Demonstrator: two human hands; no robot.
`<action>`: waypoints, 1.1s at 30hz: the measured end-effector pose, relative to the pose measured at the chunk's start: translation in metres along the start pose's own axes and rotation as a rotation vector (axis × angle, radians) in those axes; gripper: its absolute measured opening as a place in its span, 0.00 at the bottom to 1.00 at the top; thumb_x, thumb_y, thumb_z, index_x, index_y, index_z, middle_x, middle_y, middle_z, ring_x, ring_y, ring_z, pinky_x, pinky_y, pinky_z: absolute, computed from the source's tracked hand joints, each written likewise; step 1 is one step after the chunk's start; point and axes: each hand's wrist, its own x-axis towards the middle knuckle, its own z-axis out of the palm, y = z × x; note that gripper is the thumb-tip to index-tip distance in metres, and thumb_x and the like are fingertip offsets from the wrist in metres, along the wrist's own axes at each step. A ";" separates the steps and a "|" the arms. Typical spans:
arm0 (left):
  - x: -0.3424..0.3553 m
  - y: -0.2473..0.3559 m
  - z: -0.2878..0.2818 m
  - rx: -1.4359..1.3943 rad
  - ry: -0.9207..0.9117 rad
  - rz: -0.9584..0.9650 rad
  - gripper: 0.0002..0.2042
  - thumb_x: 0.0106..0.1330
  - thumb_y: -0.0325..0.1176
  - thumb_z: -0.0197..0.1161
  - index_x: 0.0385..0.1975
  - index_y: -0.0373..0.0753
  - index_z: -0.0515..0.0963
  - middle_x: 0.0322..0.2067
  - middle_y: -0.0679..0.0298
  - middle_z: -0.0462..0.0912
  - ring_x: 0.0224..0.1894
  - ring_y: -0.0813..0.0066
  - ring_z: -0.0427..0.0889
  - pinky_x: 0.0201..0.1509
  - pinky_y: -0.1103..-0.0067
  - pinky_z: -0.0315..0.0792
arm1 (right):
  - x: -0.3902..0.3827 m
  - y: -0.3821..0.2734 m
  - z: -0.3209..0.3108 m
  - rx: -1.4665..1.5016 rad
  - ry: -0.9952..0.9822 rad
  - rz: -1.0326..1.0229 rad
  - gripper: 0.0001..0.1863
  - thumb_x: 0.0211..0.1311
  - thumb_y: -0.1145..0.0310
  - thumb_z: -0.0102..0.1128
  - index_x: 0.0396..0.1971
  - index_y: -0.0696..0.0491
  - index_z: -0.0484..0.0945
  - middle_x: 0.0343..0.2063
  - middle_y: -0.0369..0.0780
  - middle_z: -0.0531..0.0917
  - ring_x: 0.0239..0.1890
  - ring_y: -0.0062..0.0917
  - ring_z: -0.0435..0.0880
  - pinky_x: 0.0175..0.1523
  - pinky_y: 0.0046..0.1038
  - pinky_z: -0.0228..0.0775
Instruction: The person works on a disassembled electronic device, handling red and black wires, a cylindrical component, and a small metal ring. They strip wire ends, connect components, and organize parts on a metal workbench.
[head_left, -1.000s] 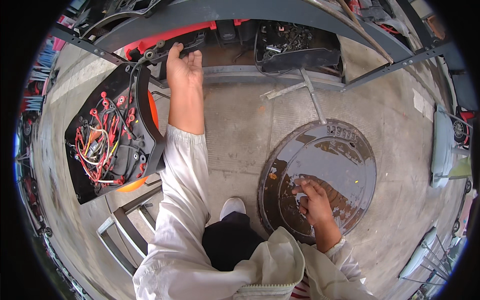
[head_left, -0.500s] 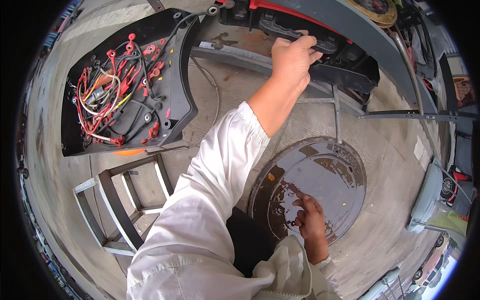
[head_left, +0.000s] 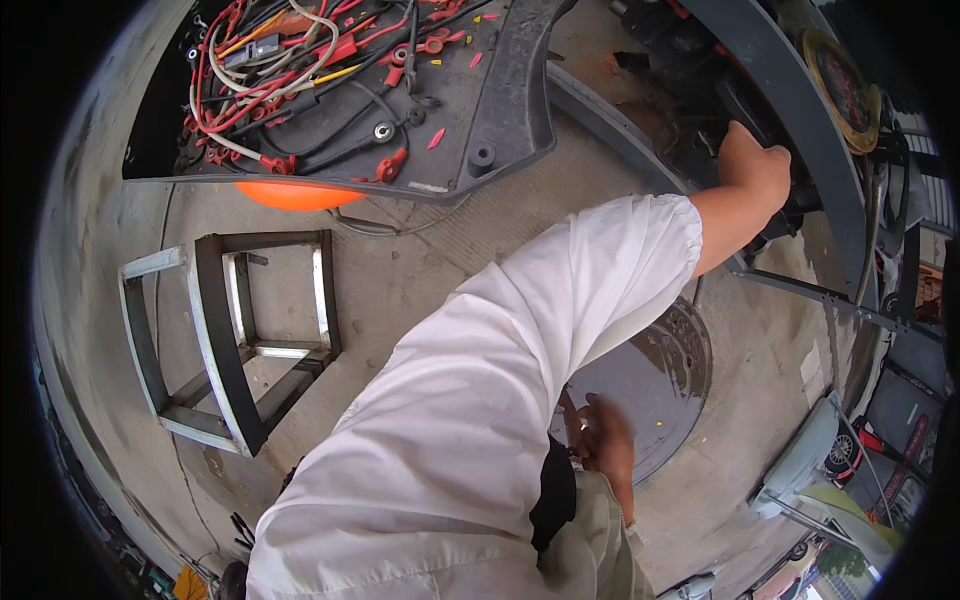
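Note:
My left arm, in a white sleeve, stretches up and to the right. My left hand (head_left: 752, 172) reaches among dark machine parts behind a curved grey frame (head_left: 815, 120); its fingers are hidden behind the hand, so its grip does not show. A black handle-like part (head_left: 742, 100) is just above it. Low in the view, my right hand (head_left: 607, 440) is over a round metal cover (head_left: 650, 385) on the floor. Its fingers are curled and smeared by motion; a small dark thing seems to be at them, too blurred to name.
A black tray (head_left: 510, 110) at the upper left holds tangled red, black and white cables (head_left: 300, 80) with lugs. Below it are an orange rounded object (head_left: 300, 195) and a metal frame step (head_left: 225, 340). A round brass-rimmed part (head_left: 840, 90) hangs by the grey frame.
My left hand has moved off the black handle, rightward and down, into the machine parts. The view has shifted, so the cable tray appears higher and larger. My right hand's fingers have moved.

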 end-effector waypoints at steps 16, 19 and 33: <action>0.103 0.004 -0.105 -0.311 0.107 0.241 0.10 0.56 0.21 0.57 0.37 0.33 0.69 0.33 0.58 0.77 0.28 0.72 0.79 0.28 0.76 0.72 | -0.061 -0.022 -0.032 0.039 0.050 -0.042 0.15 0.68 0.62 0.51 0.45 0.57 0.73 0.30 0.37 0.79 0.12 0.11 0.59 0.17 0.17 0.57; 0.124 -0.025 -0.121 -0.114 0.326 0.207 0.16 0.57 0.26 0.60 0.44 0.31 0.67 0.36 0.55 0.76 0.33 0.69 0.77 0.32 0.75 0.71 | -0.081 -0.013 -0.084 0.077 0.080 -0.219 0.11 0.64 0.69 0.52 0.43 0.57 0.75 0.29 0.38 0.79 0.15 0.16 0.66 0.23 0.21 0.63; -0.247 0.094 -0.084 0.508 -0.862 -0.271 0.17 0.68 0.30 0.55 0.55 0.34 0.69 0.51 0.58 0.76 0.49 0.73 0.76 0.50 0.78 0.71 | -0.126 -0.040 -0.176 0.146 0.246 -0.367 0.08 0.69 0.71 0.46 0.42 0.56 0.73 0.27 0.35 0.77 0.26 0.17 0.70 0.32 0.19 0.64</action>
